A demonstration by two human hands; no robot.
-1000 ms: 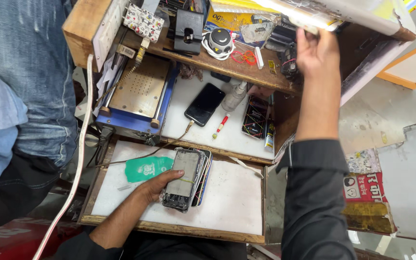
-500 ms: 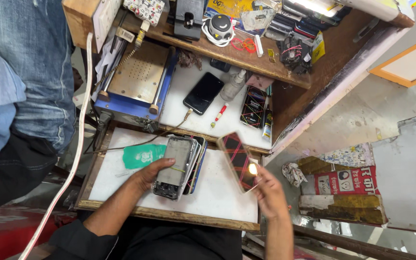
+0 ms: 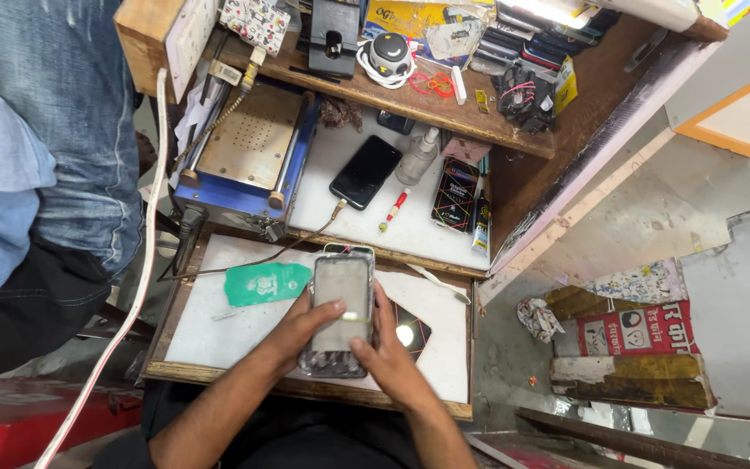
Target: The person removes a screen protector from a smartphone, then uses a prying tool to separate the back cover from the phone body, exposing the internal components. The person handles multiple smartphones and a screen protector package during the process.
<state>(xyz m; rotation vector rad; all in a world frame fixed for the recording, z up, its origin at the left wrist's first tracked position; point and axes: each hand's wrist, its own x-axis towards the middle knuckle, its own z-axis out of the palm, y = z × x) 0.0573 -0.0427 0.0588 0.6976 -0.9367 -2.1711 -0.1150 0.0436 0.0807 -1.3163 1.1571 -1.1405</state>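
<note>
**Two hands on a phone frame at the near edge of the surface**

Both hands meet over a phone frame (image 3: 340, 304) lying lengthwise near the middle of the white surface (image 3: 219, 334), closer to its near edge. The left hand (image 3: 301, 326) cups the frame's left side, fingers curled around it. The right hand (image 3: 388, 347) lies along the right side, thumb pressed on the lower face, fingers partly curled around the edge. More phone bodies appear stacked under the frame.

Just left of it lies a green card (image 3: 266, 283). A dark glass panel (image 3: 410, 330) shows beside the right hand, catching a bright spot of light. A thin cable (image 3: 297, 247) runs from the far edge of the surface. On the higher level beyond sit a blue heating plate (image 3: 249, 152), a black phone (image 3: 365, 171) and a red-tipped pen (image 3: 393, 210). A person in jeans (image 3: 62, 104) stands at the left.
</note>
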